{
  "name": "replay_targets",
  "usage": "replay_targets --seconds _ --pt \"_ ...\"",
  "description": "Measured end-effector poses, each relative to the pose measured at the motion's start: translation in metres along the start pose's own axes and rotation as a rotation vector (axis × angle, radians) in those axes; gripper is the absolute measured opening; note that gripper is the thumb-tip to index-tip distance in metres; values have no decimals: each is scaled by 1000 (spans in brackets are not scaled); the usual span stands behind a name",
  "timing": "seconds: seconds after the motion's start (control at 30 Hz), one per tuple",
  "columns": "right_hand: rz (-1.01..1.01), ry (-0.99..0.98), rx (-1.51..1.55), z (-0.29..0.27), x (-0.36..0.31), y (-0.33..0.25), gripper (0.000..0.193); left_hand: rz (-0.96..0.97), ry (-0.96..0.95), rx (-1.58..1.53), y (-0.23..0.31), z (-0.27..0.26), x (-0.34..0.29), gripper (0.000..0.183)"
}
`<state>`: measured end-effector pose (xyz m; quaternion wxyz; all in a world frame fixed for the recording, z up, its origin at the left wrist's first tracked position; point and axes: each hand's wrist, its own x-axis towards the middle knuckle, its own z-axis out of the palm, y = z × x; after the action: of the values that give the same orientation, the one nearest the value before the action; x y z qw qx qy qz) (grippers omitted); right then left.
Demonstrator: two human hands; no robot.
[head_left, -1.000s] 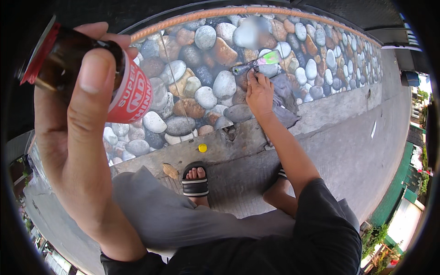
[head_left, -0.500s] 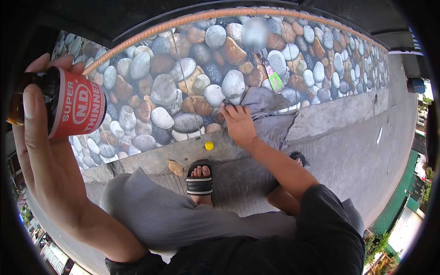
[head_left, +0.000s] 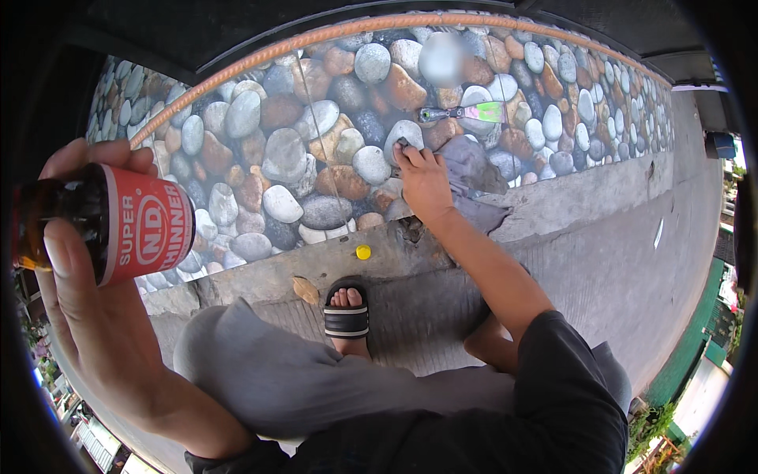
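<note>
My left hand (head_left: 83,268), raised at the far left, is closed around a brown glass bottle (head_left: 150,225) with a red label. The bottle lies tilted on its side, its base toward the right. My right hand (head_left: 426,183) presses on the pebble-patterned surface (head_left: 324,114), fingers bunched on a crumpled grey rag (head_left: 474,166). A dark fold of it shows at the fingertips. Beyond that hand lies a flat tool (head_left: 462,113) with a dark end and a green end, perhaps a scraper. A yellow cap (head_left: 363,252) sits on the concrete ledge nearer me.
An orange-brown ribbed bar (head_left: 316,50) runs along the patterned surface's far edge. A dry leaf (head_left: 305,290) lies beside my sandalled foot (head_left: 346,312). Grey concrete pavement (head_left: 600,261) stretches off to the right, with a dark bin-like object (head_left: 719,145) far along it.
My right hand has moved slightly away from me and right, drawing the rag up off the ledge. The flat tool has swung from slanting to nearly level. The bottle has dropped slightly.
</note>
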<state>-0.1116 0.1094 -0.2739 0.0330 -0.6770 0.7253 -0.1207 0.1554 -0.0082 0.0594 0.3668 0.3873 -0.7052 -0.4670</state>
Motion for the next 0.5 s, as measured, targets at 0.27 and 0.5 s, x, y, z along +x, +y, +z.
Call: replay_targets --seconds 0.27,0.5 --pt "-209 -18 96 8 -53 -23 46 17 -43 -46 -2 13 10 48" --pt "261 92 -34 -7 -45 54 44 11 -60 -22 -2 19 15 50"
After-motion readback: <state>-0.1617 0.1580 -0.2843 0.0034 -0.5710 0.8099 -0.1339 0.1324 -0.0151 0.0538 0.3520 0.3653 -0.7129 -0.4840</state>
